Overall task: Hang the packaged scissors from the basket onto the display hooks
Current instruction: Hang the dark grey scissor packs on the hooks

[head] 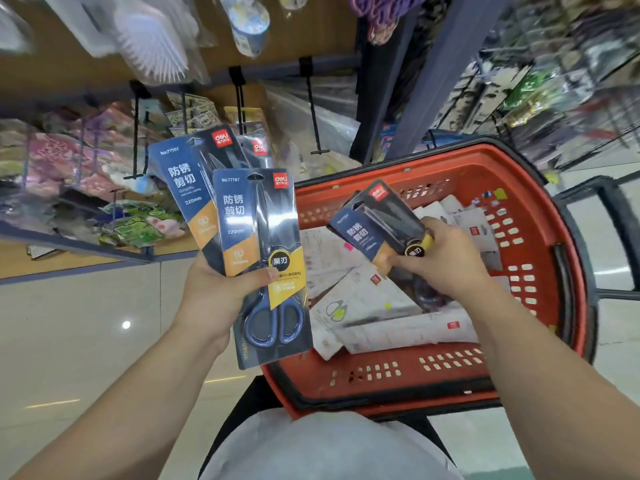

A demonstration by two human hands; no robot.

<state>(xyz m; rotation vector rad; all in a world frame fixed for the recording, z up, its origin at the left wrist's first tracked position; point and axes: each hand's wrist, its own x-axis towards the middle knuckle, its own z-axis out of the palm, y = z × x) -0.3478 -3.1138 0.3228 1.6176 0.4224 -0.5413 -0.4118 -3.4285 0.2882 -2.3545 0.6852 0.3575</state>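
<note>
My left hand (221, 292) grips a fanned stack of blue and black packaged scissors (258, 237), held upright left of the basket, thumb across the front pack. My right hand (440, 261) pinches another one or two scissor packs (374, 226) by their lower end, lifted just above the red basket (540, 209). Inside the basket lie several white packaged items (377, 306). Black display hooks (313, 109) stick out from the shelf bar above; the hook at centre right looks bare, while another hook (135, 133) stands to the left.
Shelves at left carry colourful packaged goods (69, 157). Clear-wrapped items hang overhead (156, 39). A dark blue upright post (426, 74) rises behind the basket, with wire racks (554, 81) to the right. Pale tiled floor (86, 341) lies below left.
</note>
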